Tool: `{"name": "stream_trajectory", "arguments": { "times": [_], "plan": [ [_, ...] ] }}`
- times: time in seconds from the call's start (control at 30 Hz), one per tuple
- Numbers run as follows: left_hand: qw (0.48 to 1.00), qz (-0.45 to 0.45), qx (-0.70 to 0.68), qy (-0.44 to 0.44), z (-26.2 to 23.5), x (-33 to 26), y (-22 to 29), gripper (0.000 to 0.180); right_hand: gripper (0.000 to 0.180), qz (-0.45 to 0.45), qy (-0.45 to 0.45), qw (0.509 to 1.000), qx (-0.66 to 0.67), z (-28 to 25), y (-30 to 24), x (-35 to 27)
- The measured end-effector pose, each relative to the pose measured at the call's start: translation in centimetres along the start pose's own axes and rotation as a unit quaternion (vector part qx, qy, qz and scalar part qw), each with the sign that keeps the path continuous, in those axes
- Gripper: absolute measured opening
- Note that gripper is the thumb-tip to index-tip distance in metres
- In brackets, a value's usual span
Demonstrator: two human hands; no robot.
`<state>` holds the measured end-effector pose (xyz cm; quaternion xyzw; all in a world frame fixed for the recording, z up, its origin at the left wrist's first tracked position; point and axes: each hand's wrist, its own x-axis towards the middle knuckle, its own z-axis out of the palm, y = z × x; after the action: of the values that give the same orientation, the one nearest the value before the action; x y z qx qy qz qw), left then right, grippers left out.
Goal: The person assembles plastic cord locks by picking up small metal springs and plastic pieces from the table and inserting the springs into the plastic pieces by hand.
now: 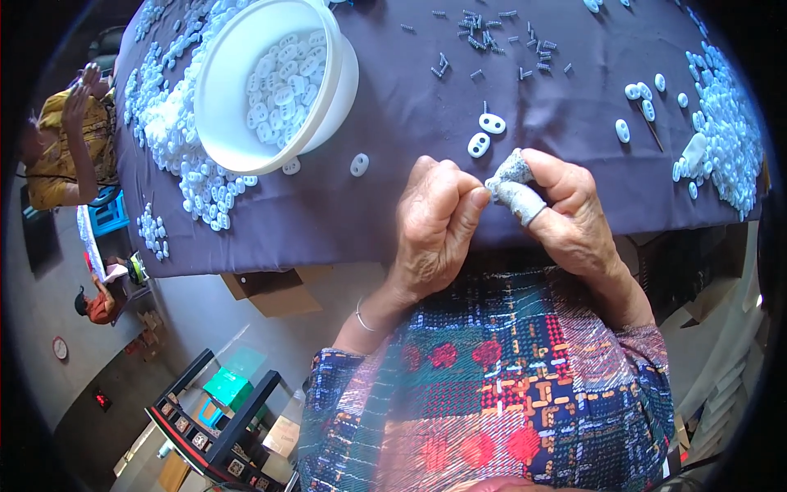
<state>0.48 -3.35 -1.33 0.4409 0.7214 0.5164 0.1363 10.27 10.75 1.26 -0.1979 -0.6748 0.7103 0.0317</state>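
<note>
My left hand (436,221) is closed in a pinch, thumb against curled fingers. My right hand (572,215) meets it fingertip to fingertip above the table's near edge. Worn greyish covers (523,203) wrap the right thumb and forefinger. Between the two pinches a small whitish piece (491,185) just shows; the fingertips hide most of it, so its kind is unclear. Just beyond the hands lie two white oval two-hole cord locks (479,145), the farther one with a thin metal spring sticking out. Another white two-hole oval (359,165) lies to the left.
A white tub (343,98) of two-hole ovals stands left, beside a pile of white pieces (168,115). Small dark springs (479,37) are scattered at the far side. Another white heap (725,139) lies right, near a thin brown stick (653,131). People are at the left.
</note>
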Motion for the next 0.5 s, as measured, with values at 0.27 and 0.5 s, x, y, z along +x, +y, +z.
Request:
{"name": "stream_trajectory", "arguments": {
  "times": [0.27, 0.5],
  "plan": [
    [1.000, 0.003, -0.018, 0.015, 0.03, 0.21, 0.08, 0.010, 0.004, 0.026, -0.017, 0.999, 0.022, 0.18, -0.13, 0.13],
    [0.999, 0.003, -0.037, -0.003, -0.34, 0.16, 0.02, 0.009, 0.004, -0.017, 0.016, 1.000, 0.007, -0.22, 0.14, -0.43]
  ]
}}
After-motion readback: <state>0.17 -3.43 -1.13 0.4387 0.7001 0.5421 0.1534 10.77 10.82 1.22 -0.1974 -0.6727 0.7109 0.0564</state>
